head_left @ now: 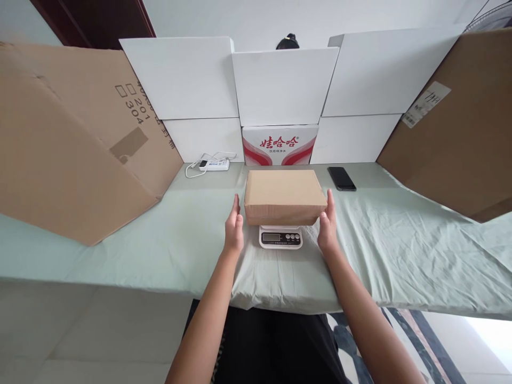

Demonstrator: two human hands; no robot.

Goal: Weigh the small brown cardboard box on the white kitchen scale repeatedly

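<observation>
A closed brown cardboard box point(284, 194) rests on a small white digital scale point(280, 237) in the middle of the table. My left hand point(233, 228) is flat and upright just left of the box, a small gap away from its side. On the other side my right hand point(327, 225) stands the same way, its fingertips at or very near the box's right edge. Both hands hold nothing.
The table carries a pale green cloth point(400, 240). A black phone point(341, 178) lies back right, a white power strip point(214, 164) back left. White boxes point(285, 85) and a red-printed carton point(280, 145) line the back; large cardboard sheets point(72, 144) lean at both sides.
</observation>
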